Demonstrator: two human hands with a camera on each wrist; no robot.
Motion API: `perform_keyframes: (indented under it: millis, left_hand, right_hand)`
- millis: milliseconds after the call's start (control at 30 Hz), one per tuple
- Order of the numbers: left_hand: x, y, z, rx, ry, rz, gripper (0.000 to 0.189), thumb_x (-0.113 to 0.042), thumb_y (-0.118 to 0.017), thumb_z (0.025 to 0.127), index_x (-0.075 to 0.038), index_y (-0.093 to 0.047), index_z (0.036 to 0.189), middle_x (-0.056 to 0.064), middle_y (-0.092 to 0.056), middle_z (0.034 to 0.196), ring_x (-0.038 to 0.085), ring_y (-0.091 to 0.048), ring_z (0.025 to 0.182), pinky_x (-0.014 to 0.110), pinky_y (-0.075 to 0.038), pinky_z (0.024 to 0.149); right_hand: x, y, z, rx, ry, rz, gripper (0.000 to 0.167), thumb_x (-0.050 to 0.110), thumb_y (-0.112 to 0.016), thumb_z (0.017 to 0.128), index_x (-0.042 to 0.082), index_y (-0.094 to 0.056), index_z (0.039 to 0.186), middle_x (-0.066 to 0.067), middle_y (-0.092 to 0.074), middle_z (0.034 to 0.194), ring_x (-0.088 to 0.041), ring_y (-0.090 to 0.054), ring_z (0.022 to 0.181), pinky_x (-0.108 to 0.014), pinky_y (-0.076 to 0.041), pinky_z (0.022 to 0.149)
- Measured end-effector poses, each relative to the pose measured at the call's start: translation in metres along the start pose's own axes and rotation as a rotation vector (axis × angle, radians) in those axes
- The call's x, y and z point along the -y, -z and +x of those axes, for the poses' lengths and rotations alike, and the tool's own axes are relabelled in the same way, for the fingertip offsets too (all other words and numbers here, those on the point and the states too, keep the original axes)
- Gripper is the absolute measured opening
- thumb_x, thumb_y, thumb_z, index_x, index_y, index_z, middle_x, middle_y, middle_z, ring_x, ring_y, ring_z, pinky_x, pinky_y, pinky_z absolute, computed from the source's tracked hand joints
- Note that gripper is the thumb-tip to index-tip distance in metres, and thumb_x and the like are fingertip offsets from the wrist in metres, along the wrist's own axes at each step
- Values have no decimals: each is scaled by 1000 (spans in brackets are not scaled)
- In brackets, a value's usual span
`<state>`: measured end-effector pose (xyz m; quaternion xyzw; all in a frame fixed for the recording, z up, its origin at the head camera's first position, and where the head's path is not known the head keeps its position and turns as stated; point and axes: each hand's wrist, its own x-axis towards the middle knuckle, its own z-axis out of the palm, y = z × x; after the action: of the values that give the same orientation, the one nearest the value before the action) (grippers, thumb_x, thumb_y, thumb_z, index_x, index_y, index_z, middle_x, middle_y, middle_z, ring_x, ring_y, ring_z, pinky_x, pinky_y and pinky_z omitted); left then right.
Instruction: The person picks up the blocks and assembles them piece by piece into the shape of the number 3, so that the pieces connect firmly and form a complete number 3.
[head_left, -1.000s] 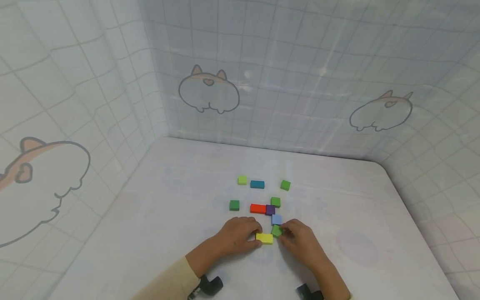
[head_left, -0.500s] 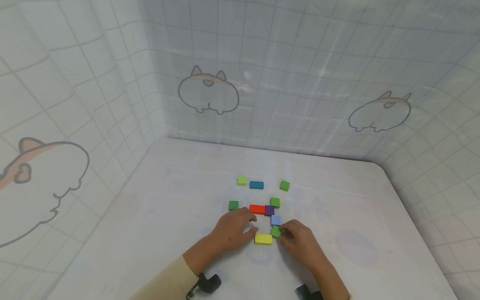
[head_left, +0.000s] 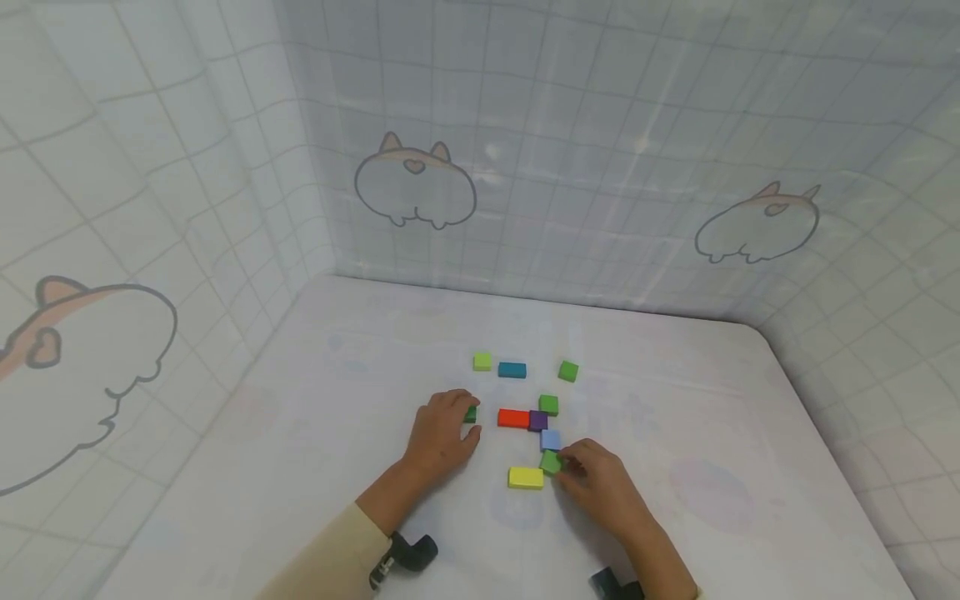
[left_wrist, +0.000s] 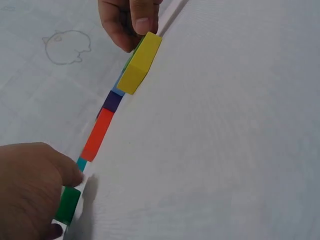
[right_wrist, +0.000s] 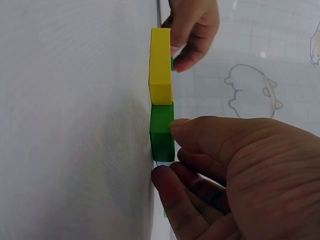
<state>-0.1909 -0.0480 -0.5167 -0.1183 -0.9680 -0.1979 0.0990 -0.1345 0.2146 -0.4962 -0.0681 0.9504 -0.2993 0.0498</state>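
In the head view my left hand (head_left: 438, 437) is around a dark green block (left_wrist: 68, 205), its thumb and fingers spread on either side and the thumb a little apart from the block. My right hand (head_left: 600, 479) pinches a green block (right_wrist: 162, 131) between thumb and fingers; the block lies turned at an angle on the table. A yellow oblong block (head_left: 526, 477) lies close to that block's left. Just beyond it is a light blue block (head_left: 551, 440), then a purple block (head_left: 537, 421) at the end of a red oblong block (head_left: 513, 418).
Another green block (head_left: 548, 405) sits behind the purple one. Farther back lie a lime block (head_left: 482, 362), a teal oblong block (head_left: 512, 370) and a tilted green block (head_left: 568, 371). The white table (head_left: 375, 350) is enclosed by grid-patterned curtains (head_left: 570, 167).
My left hand has left the yellow block and moved away and to the left, to the dark green block. The right hand has stayed at its green block.
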Motion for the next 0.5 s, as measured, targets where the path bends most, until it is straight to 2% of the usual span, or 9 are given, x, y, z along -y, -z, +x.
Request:
perform_keyframes:
  millis: [133,333,500]
  left_hand:
    - [1,-1,-2,55,9,9,34,-28,-72,89,-21,-65,121,-1,-62,127,21,-54,118,42,-50,94]
    - [0,5,-5,80,-9,-16,27,-23,-73,88,-22,-67,115,-5,-66,114,16,-57,101,35,-48,82]
    - [-4,10,-9,140,-16,-39,26,-21,-73,88,-22,-69,113,-7,-67,110,13,-56,97,33,-49,83]
  right_hand:
    - [0,-1,0,2,-2,5,27,17,-81,83,18,-72,109,9,-65,102,-5,-61,90,-30,-57,83]
    - [2,0,0,3,-22,-1,28,18,-81,83,20,-71,108,10,-65,101,-5,-61,90,-31,-57,83]
    - [2,1,0,3,-21,-8,26,18,-80,84,18,-71,108,9,-65,103,-6,-61,92,-31,-56,83]
